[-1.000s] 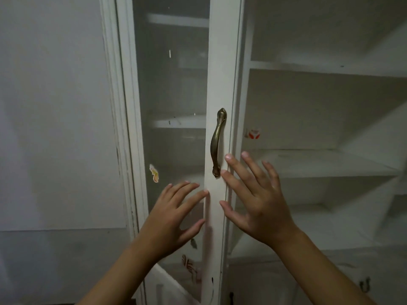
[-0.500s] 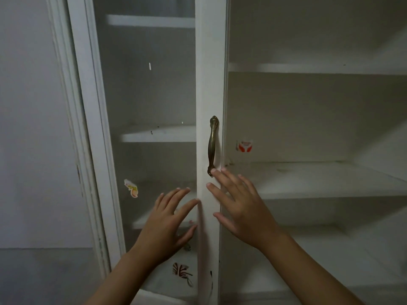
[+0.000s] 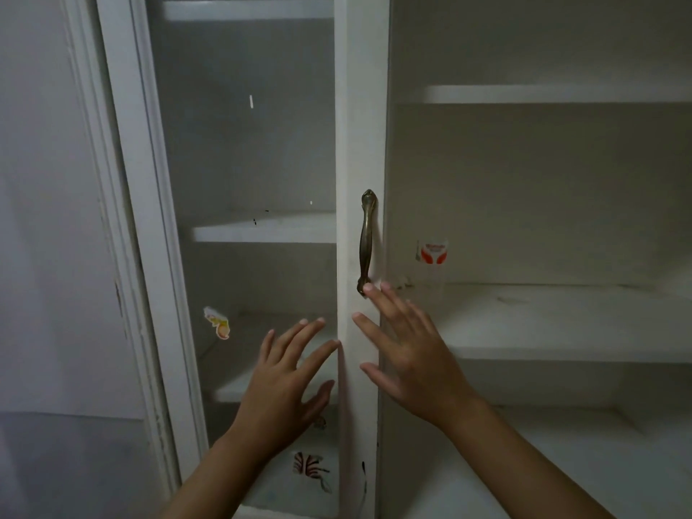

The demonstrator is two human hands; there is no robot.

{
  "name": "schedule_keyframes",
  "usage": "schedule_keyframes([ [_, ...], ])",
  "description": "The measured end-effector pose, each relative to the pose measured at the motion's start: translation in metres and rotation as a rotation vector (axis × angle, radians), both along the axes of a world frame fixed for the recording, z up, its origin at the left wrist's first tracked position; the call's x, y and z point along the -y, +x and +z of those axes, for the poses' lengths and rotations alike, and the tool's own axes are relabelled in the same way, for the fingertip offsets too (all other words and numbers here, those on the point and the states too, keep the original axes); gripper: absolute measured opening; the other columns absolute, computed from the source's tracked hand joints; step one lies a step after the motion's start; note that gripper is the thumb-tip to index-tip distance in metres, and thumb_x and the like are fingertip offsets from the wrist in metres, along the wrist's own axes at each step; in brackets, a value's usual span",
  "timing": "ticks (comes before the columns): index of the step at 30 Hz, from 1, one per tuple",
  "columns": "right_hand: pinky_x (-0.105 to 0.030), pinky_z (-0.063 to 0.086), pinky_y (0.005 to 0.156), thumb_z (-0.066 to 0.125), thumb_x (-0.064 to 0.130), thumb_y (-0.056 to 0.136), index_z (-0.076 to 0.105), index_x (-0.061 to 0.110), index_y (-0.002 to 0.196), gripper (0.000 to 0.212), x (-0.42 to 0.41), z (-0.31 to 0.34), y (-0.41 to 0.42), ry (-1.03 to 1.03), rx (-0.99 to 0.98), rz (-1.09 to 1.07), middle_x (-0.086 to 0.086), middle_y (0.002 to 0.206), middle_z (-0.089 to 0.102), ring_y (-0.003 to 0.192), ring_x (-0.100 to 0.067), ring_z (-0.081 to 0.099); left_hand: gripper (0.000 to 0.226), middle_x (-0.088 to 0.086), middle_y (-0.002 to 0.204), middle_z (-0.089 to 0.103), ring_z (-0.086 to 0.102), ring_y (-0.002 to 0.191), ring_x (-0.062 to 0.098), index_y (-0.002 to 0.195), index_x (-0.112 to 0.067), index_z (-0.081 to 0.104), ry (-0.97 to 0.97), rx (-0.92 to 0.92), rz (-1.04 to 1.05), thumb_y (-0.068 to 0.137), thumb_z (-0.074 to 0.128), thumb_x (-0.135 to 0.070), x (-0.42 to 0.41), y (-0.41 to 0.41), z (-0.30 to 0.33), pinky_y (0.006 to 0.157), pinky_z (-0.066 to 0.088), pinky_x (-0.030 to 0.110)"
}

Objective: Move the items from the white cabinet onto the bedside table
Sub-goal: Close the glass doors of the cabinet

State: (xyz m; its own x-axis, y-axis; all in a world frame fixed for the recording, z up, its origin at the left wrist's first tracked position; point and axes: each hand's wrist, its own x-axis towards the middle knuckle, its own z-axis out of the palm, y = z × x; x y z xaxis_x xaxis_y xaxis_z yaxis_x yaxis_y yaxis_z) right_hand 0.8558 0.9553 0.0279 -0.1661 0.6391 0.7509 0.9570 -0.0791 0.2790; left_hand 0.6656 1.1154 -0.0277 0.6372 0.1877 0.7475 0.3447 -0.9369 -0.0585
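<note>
My left hand [image 3: 282,383] and right hand [image 3: 406,354] lie flat, fingers straight, holding nothing, on the white glass cabinet door [image 3: 361,125] below its curvy brass handle [image 3: 366,241].

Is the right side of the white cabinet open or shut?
Open. The shelves on the right show directly, with no door over them; the glass door with the brass handle covers only the left side.
</note>
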Motion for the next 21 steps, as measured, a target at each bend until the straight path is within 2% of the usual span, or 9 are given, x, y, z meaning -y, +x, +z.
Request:
schedule_keyframes([
  [7, -0.055, 0.03, 0.123, 0.075, 0.041, 0.09, 0.037, 0.02, 0.16, 0.083, -0.025, -0.002, 0.027, -0.028, -0.054, 0.027, -0.006, 0.174, 0.007, 0.161, -0.026, 0.005, 0.07, -0.002, 0.169, 0.021, 0.02, 0.155, 0.022, 0.151, -0.032, 0.046, 0.041, 0.029, 0.067, 0.087, 0.075, -0.036, -0.019, 0.026, -0.008, 0.116, 0.027, 0.067],
  [14, -0.056, 0.03, 0.122, 0.077, 0.037, 0.089, 0.04, 0.018, 0.158, 0.081, -0.032, -0.005, 0.035, -0.021, -0.1, 0.078, -0.005, 0.174, 0.009, 0.161, -0.026, 0.006, 0.062, -0.001, 0.169, 0.021, 0.02, 0.155, 0.023, 0.151, -0.031, 0.047, 0.076, 0.056, 0.059, 0.091, 0.058, -0.041, -0.028, 0.032, -0.015, 0.117, 0.024, 0.066],
  [21, -0.055, 0.031, 0.122, 0.078, 0.037, 0.089, 0.036, 0.019, 0.16, 0.085, -0.029, -0.004, 0.028, -0.051, -0.131, 0.025, -0.005, 0.174, 0.007, 0.161, -0.024, 0.002, 0.064, -0.003, 0.169, 0.019, 0.018, 0.156, 0.021, 0.151, -0.033, 0.046, 0.021, 0.02, 0.052, 0.091, 0.067, -0.039, -0.025, 0.029, -0.011, 0.119, 0.022, 0.064],
])
